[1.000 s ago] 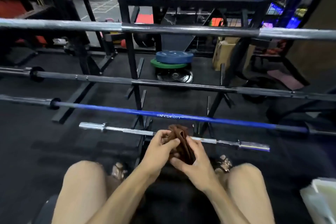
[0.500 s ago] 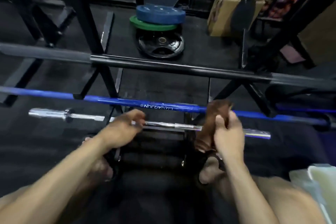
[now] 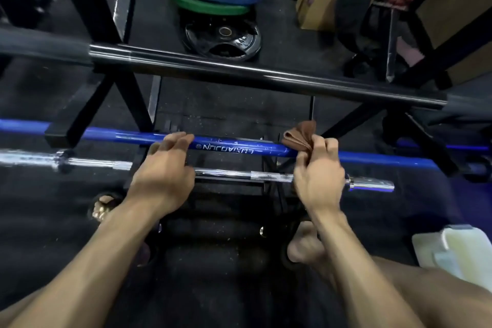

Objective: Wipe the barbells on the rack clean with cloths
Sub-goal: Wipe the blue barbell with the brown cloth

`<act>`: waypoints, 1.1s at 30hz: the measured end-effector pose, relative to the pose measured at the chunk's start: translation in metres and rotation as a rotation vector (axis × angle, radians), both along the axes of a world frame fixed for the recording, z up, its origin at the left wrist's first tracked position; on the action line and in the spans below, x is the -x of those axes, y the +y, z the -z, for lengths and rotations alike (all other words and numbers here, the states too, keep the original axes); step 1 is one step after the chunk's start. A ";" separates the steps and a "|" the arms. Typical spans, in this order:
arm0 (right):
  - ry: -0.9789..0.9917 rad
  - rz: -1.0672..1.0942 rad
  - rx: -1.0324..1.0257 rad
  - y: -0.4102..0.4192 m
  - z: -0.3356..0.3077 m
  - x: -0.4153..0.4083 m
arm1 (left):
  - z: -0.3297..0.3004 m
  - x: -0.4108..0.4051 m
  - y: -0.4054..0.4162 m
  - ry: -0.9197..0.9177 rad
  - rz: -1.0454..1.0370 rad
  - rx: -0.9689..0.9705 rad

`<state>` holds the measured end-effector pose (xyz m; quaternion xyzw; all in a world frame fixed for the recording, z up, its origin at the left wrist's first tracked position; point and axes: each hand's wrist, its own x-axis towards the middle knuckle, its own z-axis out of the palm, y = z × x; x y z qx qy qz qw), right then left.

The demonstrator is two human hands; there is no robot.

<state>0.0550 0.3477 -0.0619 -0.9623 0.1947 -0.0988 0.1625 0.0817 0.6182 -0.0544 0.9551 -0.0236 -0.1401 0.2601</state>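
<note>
Three barbells (image 3: 239, 148), one cloth (image 3: 299, 137)

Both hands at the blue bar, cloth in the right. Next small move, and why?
Probably slide the brown cloth along the blue barbell toward the left hand. The right hand pinches the cloth against the bar, the left hand's fingers rest on the bar as if to steady it, and pale smudges show on the stretch between the two hands.
</note>
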 end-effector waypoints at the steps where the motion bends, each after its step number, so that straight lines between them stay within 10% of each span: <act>1: -0.036 0.042 -0.060 0.005 0.002 -0.002 | 0.000 0.000 0.000 0.018 -0.001 -0.006; 12: -0.049 -0.354 -0.145 0.064 -0.001 -0.015 | -0.004 0.002 0.004 0.063 -0.026 0.012; 16: -0.031 -0.025 -0.094 -0.004 -0.003 0.000 | -0.004 0.004 0.006 0.079 -0.027 0.019; 33: -0.059 -0.029 -0.284 0.110 0.003 -0.032 | -0.006 0.006 0.024 0.080 -0.056 0.012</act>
